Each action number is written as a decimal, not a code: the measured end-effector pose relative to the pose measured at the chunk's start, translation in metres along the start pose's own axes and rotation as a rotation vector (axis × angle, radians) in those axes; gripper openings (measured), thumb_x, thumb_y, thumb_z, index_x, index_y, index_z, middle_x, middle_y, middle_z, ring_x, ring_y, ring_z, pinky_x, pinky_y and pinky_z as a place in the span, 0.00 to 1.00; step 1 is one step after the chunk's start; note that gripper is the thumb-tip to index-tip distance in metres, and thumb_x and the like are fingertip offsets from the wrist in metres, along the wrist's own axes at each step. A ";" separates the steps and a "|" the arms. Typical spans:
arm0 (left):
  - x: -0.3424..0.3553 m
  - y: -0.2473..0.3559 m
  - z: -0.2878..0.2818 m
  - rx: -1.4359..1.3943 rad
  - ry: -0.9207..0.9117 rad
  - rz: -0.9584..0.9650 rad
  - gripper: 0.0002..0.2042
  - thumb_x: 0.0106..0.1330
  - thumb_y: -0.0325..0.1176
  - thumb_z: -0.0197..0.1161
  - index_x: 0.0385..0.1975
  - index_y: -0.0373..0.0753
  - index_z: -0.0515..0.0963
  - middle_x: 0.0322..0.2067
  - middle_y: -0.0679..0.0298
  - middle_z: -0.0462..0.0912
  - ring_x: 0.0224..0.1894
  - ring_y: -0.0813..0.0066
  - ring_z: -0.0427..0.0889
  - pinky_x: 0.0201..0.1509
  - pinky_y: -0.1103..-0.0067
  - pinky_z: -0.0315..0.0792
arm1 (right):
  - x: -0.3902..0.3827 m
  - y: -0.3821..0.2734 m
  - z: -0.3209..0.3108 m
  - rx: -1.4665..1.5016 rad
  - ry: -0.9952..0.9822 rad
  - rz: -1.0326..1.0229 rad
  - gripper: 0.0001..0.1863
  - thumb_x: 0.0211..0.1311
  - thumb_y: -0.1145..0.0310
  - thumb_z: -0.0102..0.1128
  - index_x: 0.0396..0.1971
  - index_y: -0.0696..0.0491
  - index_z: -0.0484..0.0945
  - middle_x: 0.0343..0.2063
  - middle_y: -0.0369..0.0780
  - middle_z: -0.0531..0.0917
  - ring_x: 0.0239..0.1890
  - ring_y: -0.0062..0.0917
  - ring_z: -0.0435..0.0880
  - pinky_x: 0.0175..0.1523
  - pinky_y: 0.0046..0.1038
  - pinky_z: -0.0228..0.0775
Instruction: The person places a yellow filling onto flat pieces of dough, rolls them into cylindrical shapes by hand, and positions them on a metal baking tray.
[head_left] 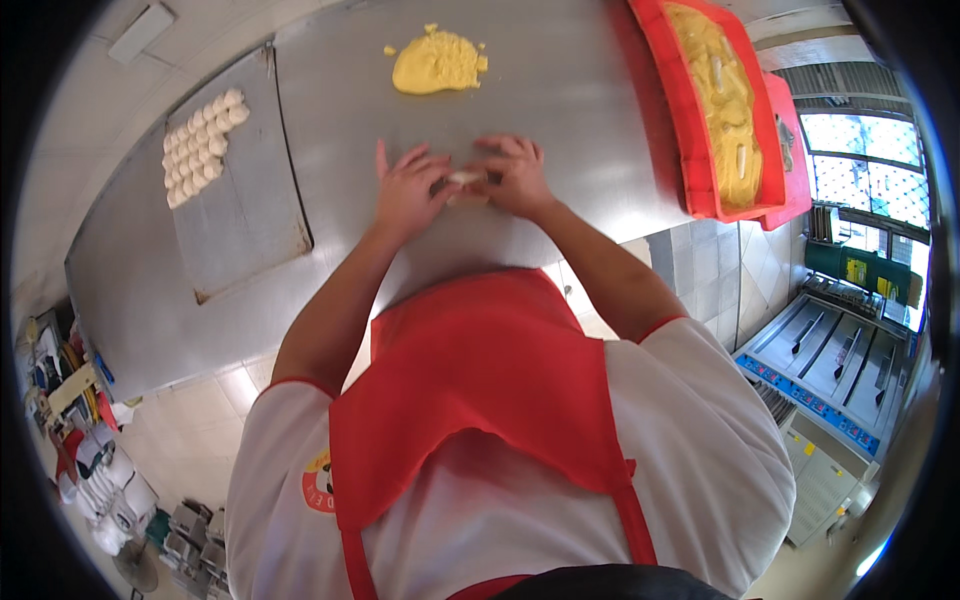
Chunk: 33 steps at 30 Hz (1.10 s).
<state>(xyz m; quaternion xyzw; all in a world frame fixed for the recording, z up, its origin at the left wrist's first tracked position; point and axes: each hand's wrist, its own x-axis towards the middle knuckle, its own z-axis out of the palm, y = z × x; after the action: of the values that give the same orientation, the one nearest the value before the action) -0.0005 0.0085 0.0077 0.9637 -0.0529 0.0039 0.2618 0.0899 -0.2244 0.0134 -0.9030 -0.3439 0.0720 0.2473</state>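
Over the steel table [560, 90], my left hand [411, 190] and my right hand [518, 180] meet in front of my body. Between their thumbs and fingertips they pinch a small piece of white dough [466, 177], partly covered by the fingers. Another pale bit shows just under it, too blurred to make out. Beyond my hands lies a crumbly yellow mound [430, 68] that looks like filling, with loose crumbs around it. To the left, rows of small white dough balls [200, 145] sit close together on a flat metal tray [235, 235].
At the table's right end stands a red bin [703, 180] holding a yellow mass [722, 110] with a few pale sticks in it. Farther right is a steel appliance [840, 350] with a blue control strip. Stacked items [110, 490] stand on the floor at lower left.
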 end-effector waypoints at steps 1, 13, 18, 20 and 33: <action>-0.001 0.002 0.008 0.022 0.099 0.003 0.15 0.71 0.52 0.69 0.50 0.54 0.90 0.67 0.71 0.82 0.75 0.61 0.72 0.84 0.38 0.32 | -0.002 -0.003 0.006 -0.002 0.061 0.009 0.21 0.56 0.47 0.80 0.51 0.28 0.93 0.68 0.30 0.78 0.73 0.37 0.68 0.78 0.52 0.51; 0.007 0.000 0.011 0.020 0.256 -0.013 0.16 0.65 0.49 0.75 0.50 0.54 0.90 0.62 0.72 0.86 0.73 0.66 0.75 0.82 0.35 0.32 | 0.006 -0.005 0.014 -0.136 0.077 -0.025 0.29 0.62 0.38 0.73 0.63 0.27 0.87 0.78 0.30 0.69 0.82 0.41 0.59 0.83 0.61 0.39; -0.008 -0.005 0.001 -0.001 0.028 0.071 0.20 0.65 0.52 0.75 0.54 0.55 0.88 0.64 0.71 0.85 0.75 0.65 0.74 0.82 0.35 0.32 | -0.004 -0.021 -0.014 -0.157 -0.316 0.054 0.34 0.63 0.34 0.70 0.68 0.27 0.82 0.81 0.30 0.64 0.84 0.41 0.54 0.82 0.64 0.37; -0.001 -0.005 0.002 -0.021 0.067 0.042 0.19 0.66 0.53 0.74 0.54 0.56 0.89 0.65 0.70 0.84 0.76 0.64 0.72 0.82 0.35 0.32 | -0.001 -0.015 -0.001 -0.153 -0.120 0.041 0.34 0.63 0.33 0.70 0.68 0.27 0.82 0.81 0.30 0.64 0.85 0.41 0.53 0.83 0.64 0.36; -0.001 -0.001 0.014 0.057 0.270 -0.087 0.16 0.65 0.53 0.75 0.50 0.60 0.92 0.72 0.70 0.78 0.80 0.62 0.66 0.81 0.33 0.27 | -0.001 -0.012 0.013 -0.172 0.009 -0.018 0.35 0.64 0.29 0.65 0.69 0.26 0.81 0.83 0.30 0.61 0.86 0.40 0.51 0.83 0.63 0.37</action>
<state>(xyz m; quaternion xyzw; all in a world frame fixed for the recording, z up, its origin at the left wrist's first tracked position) -0.0017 0.0020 -0.0047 0.9628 0.0248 0.1238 0.2391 0.0784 -0.2119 0.0079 -0.9181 -0.3560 0.0358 0.1708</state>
